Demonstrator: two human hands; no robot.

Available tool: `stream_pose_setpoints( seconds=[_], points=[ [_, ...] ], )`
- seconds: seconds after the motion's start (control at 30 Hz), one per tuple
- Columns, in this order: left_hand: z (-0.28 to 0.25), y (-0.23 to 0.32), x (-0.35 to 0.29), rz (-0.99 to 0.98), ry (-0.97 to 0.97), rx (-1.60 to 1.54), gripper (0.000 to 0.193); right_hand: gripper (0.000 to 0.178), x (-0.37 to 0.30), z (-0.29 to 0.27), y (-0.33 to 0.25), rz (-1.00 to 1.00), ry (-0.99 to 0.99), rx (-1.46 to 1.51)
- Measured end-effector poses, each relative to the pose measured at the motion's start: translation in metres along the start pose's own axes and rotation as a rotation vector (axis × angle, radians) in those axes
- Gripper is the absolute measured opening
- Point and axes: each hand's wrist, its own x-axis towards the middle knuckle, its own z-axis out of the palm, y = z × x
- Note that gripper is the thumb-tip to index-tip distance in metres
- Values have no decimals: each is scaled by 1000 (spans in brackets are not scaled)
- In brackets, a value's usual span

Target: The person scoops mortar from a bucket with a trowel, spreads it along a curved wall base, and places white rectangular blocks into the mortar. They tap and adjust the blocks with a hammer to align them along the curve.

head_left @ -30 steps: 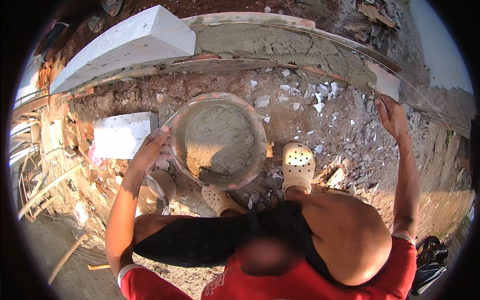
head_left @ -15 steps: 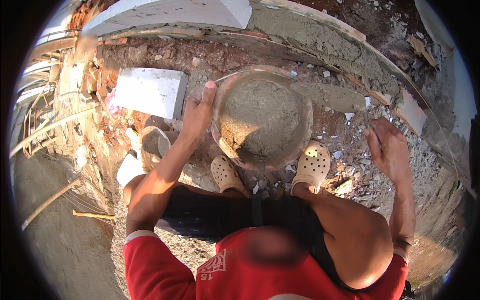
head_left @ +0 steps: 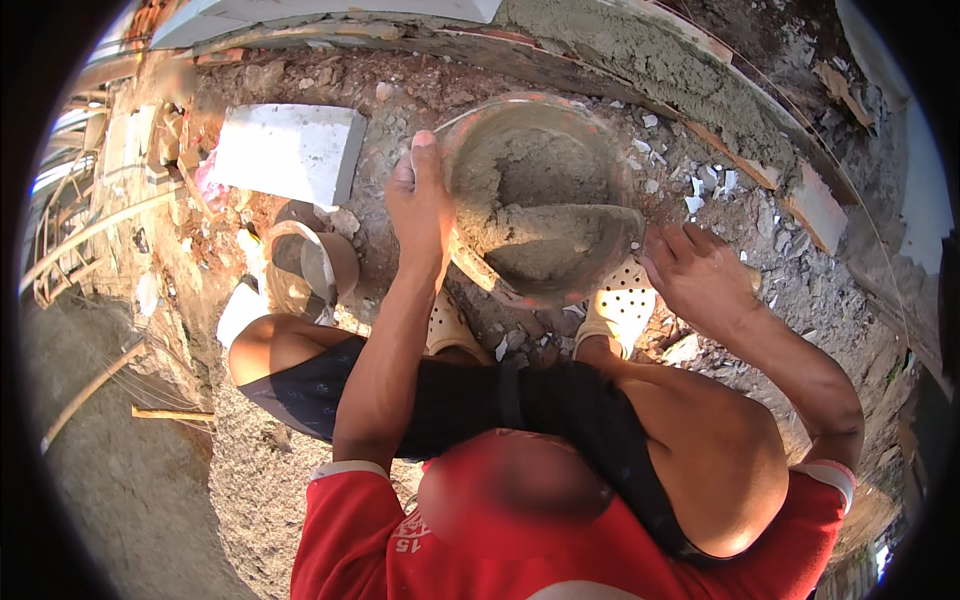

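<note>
A round bucket (head_left: 625,180) of wet grey mortar (head_left: 550,170) stands between my feet. My left hand (head_left: 420,205) is closed at its left rim, thumb up, where a thin wire handle runs off along the rim. My right hand (head_left: 705,268) is closed around the handle of a trowel, whose end shows past my palm. The trowel blade (head_left: 570,225) reaches left into the bucket, smeared with mortar and lying in it. How deep the blade sits is hidden by the mortar.
A white block (head_left: 285,150) lies beyond my left hand, and a small empty-looking pail (head_left: 315,265) stands nearer. A low wall topped with mortar (head_left: 640,50) curves across the far side. Broken white chips (head_left: 710,185) litter the ground at right.
My right hand has swung left and nearer, bringing the trowel blade from outside the right rim into the mortar. My left hand stays at the rim; the mortar now has a hollow.
</note>
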Motion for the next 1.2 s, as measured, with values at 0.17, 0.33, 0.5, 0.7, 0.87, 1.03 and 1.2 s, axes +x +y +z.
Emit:
stream_pose_setpoints(
  seconds=[0.17, 0.33, 0.5, 0.7, 0.87, 1.03, 1.2],
  points=[
    [-2, -8, -9, -13, 27, -52, 45, 25, 1, 2, 12, 195, 29, 154],
    [8, 0, -11, -13, -137, -148, 52, 30, 14, 40, -18, 297, -106, 628],
    [6, 9, -14, -48, -100, 4, 56, 35, 10, 52, -36, 280, -138, 944],
    [2, 0, -4, 8, -44, -59, 55, 42, 9, 48, -34, 182, -101, 1005],
    [-12, 1, -1, -29, -51, 6, 53, 39, -3, 29, -9, 216, -219, 1202],
    [-14, 0, 0, -72, -17, 84, 56, 33, -63, -3, 30, 541, -246, 1359],
    [-19, -1, 4, -48, -50, 155, 58, 37, -145, -24, 90, 885, 142, 1289]
  ],
)
